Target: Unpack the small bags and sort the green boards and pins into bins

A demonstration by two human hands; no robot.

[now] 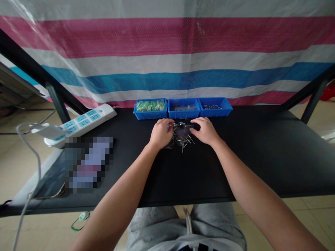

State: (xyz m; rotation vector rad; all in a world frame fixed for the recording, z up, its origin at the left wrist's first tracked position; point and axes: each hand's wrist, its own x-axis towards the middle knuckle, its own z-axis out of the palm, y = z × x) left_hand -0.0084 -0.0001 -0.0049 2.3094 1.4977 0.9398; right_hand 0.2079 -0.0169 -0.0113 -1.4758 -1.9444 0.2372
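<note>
On the black table, a loose pile of thin silvery metal pins lies between my hands. Among them sits a small dark, see-through plastic bag. My left hand curls in at the pile's left side, thumb and forefinger drawn together; what they hold, if anything, is hidden. From the right, my right hand has its thumb and forefinger at the bag's edge and appears to grip it. Just behind the hands stand three blue bins: the left bin holds green and clear small parts, the middle bin small bagged pieces, the right bin metal pins.
A white power strip with a plugged-in adapter and grey cable lies at the left. Near it is a blurred-out flat object. A striped plastic sheet hangs behind the table, between black metal legs.
</note>
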